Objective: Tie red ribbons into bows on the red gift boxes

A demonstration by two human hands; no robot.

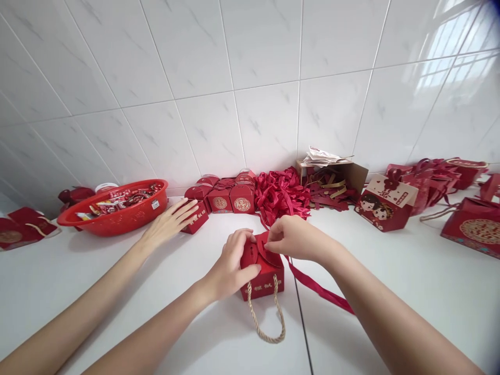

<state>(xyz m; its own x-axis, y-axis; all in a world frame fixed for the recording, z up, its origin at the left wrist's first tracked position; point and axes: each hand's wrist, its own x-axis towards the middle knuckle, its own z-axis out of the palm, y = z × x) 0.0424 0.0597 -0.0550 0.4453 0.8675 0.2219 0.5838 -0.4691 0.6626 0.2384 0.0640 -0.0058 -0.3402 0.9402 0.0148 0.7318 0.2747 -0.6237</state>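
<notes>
A small red gift box stands in front of me, its gold lettering and twisted rope handle facing my side. My left hand grips its left side, thumb on the front edge of the top and fingers behind. Over the slotted top flaps, my right hand is closed in a pinch, seemingly on a red ribbon that trails off beneath my right wrist. The fingertips partly cover the pinched spot. Another person's hand reaches in from the left, fingers spread on another red box.
Against the tiled wall stand several red boxes, a heap of red ribbons and a cardboard carton of paper strips. At left is a red basin of wrapped sweets. More boxes stand at right.
</notes>
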